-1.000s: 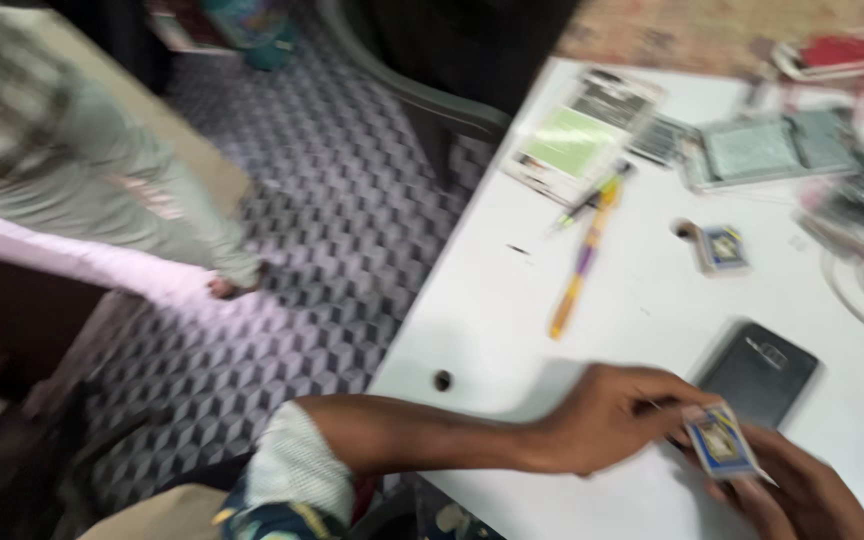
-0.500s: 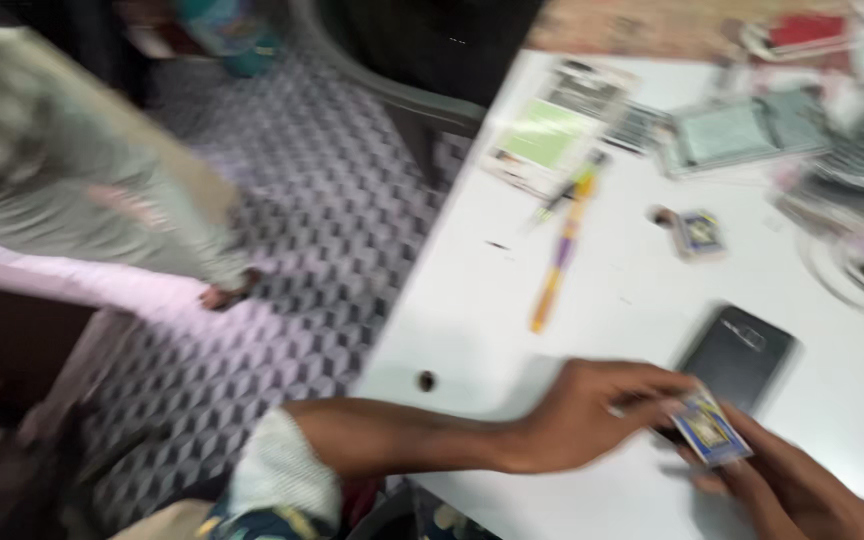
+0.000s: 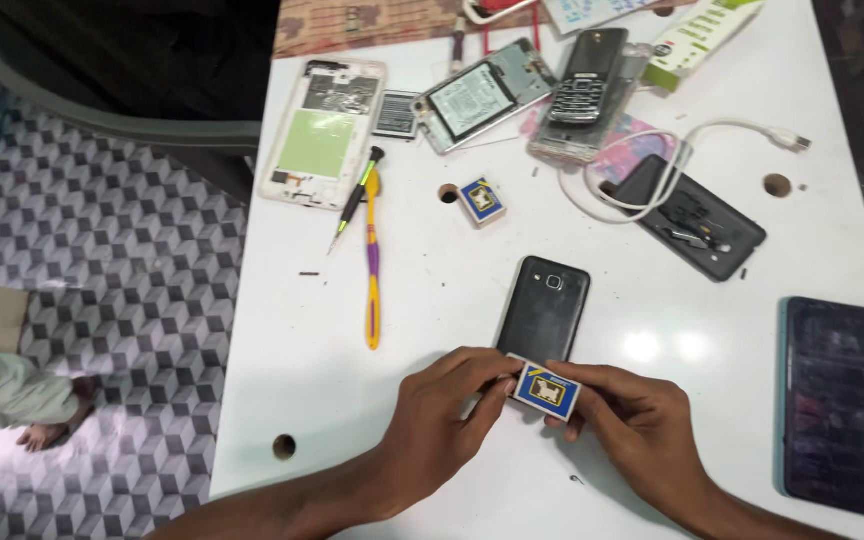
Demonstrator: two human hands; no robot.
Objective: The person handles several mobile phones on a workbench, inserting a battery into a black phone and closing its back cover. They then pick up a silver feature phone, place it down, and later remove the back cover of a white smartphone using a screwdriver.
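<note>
Both hands held a small blue and yellow matchbox [image 3: 545,389] just above the white table [image 3: 432,300], right by the near end of a black phone [image 3: 543,308] lying face down. The left hand [image 3: 442,430] pinched one end with its fingers and the right hand [image 3: 632,425] gripped the other. The box looked shut, so nothing had come out of it yet, and a second matchbox [image 3: 482,201] lay alone farther up the table.

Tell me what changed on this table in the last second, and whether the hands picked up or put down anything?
Mostly the view swung: away from the patterned floor and squarely over the white table. Both hands have stayed on the small blue and yellow box, left hand and right hand pinching its ends just below the black phone. Nothing was picked up or let go. The yellow and purple tool lies as before.
</note>
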